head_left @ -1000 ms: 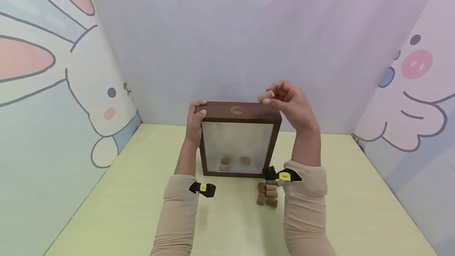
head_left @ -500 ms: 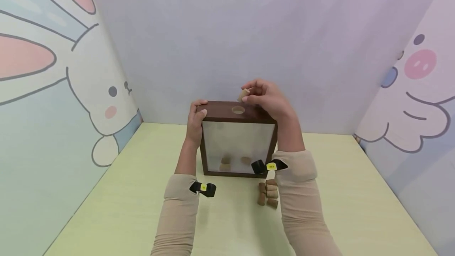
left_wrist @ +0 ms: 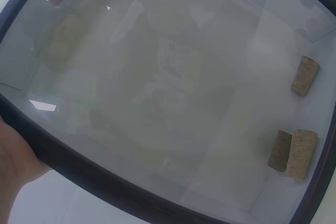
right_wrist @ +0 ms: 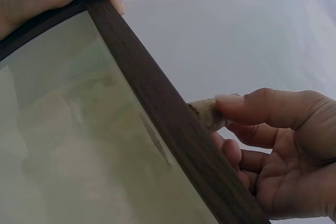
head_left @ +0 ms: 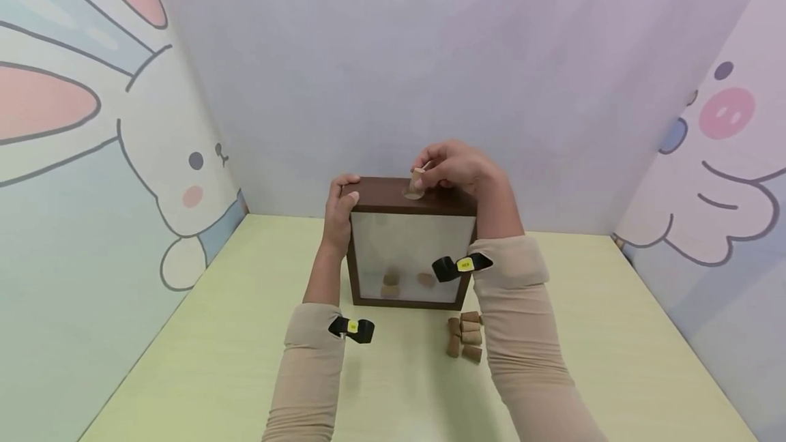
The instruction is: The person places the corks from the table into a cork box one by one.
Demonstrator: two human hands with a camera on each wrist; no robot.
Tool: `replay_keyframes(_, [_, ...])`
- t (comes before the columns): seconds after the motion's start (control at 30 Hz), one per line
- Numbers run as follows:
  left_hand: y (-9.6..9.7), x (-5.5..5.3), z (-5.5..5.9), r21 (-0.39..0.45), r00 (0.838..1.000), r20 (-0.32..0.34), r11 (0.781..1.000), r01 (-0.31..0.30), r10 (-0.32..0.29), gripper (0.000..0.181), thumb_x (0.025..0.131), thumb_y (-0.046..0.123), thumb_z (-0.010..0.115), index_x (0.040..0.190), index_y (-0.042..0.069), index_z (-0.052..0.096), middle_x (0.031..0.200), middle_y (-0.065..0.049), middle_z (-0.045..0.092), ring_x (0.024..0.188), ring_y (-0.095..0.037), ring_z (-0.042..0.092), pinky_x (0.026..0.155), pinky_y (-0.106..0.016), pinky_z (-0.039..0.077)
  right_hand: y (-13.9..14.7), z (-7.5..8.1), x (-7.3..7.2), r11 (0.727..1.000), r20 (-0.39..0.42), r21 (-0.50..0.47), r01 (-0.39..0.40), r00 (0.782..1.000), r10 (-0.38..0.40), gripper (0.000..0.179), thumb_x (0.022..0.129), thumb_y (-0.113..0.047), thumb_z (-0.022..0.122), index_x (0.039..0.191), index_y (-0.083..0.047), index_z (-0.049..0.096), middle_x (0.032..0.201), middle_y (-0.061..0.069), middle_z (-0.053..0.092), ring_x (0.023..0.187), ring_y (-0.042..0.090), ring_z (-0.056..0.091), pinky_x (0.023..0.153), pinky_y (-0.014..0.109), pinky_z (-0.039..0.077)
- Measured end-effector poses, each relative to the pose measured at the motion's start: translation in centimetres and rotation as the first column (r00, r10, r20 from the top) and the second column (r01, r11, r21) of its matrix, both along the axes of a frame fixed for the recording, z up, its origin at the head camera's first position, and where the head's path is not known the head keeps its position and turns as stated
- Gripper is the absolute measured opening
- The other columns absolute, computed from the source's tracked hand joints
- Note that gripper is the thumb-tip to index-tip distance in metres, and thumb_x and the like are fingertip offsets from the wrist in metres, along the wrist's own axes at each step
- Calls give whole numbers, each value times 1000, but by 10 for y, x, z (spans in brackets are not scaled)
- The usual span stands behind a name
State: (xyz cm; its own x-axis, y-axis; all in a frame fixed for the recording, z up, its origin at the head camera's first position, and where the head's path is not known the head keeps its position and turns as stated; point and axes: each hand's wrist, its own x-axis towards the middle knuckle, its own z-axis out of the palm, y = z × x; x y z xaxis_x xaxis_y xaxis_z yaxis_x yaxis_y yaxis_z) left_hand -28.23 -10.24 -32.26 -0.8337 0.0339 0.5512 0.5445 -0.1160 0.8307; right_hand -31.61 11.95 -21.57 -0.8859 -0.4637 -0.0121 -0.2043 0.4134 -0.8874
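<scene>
A dark wooden shadow box [head_left: 377,191] with a clear front stands upright on the table in the head view. My left hand [head_left: 338,213] grips its upper left corner, thumb on the top and fingers behind. Between thumb and fingers my right hand [head_left: 459,168] pinches a cork [head_left: 417,181], held upright at the round hole [head_left: 408,194] in the top. In the right wrist view the lower end of this cork [right_wrist: 209,115] is right at the dark frame. Inside the box, a pale cork [left_wrist: 302,153], a darker cork [left_wrist: 280,150] and a third cork [left_wrist: 305,76] lie at the bottom.
Several loose corks [head_left: 471,337] lie in a cluster on the pale yellow table [head_left: 393,387], in front of the box's lower right corner and partly beside the right sleeve. A plain wall [head_left: 393,53] rises behind the box, with cartoon-printed walls left and right.
My right hand has moved left along the box's top and then down, tilting the cork from nearly level to upright at the hole. The left hand keeps its grip on the corner.
</scene>
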Motion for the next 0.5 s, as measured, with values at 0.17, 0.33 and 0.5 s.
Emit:
replay_keyframes(0.17, [1, 0, -3, 18, 1000, 8, 1000, 10, -10, 46, 86, 19, 40, 121, -9, 36, 130, -12, 33, 112, -19, 32, 92, -37, 23, -3, 2, -1, 999, 41, 48, -15, 999, 13, 18, 77, -2, 72, 92, -3, 62, 84, 10, 63, 66, 20, 44, 59, 31, 32])
replay_keyframes(0.33, [2, 0, -2, 11, 1000, 12, 1000, 10, -10, 45, 87, 19, 39, 122, -9, 36, 133, -13, 32, 119, -22, 29, 95, -39, 21, -4, 3, -1, 997, 38, 69, -19, 999, 16, 17, 77, 0, 71, 90, -3, 60, 83, 11, 63, 63, 18, 43, 57, 30, 31])
replay_keyframes(0.5, [3, -5, -6, 20, 1000, 11, 1000, 4, -4, 45, 86, 19, 39, 123, -8, 36, 134, -16, 31, 119, -22, 29, 95, -40, 21, -3, 3, -1, 997, 28, 77, -24, 999, 22, 17, 79, -1, 70, 92, -2, 61, 82, 12, 63, 57, 17, 38, 54, 30, 30])
